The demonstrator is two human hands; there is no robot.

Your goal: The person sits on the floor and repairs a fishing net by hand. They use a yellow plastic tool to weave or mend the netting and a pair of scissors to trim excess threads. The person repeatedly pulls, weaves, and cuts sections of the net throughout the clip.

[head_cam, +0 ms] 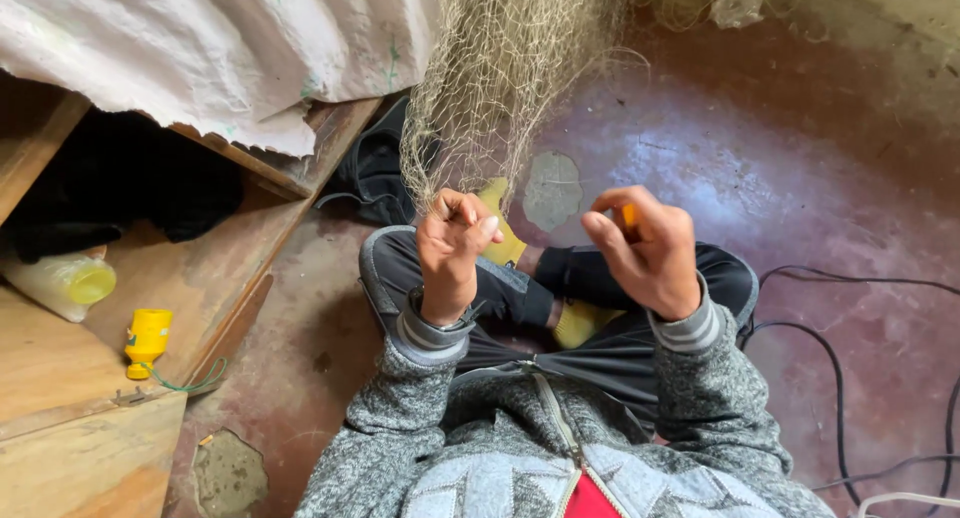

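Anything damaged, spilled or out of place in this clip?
Yes. The red floor has broken patches, one by the net and one at the bottom left. A plastic bottle lies on its side on the wooden board. Nothing looks spilled.

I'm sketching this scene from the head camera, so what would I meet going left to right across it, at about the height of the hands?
Pale plastic bottle → yellow spool → left hand gripping the fishing net → right hand pinching a small orange thing → black cables on the floor.
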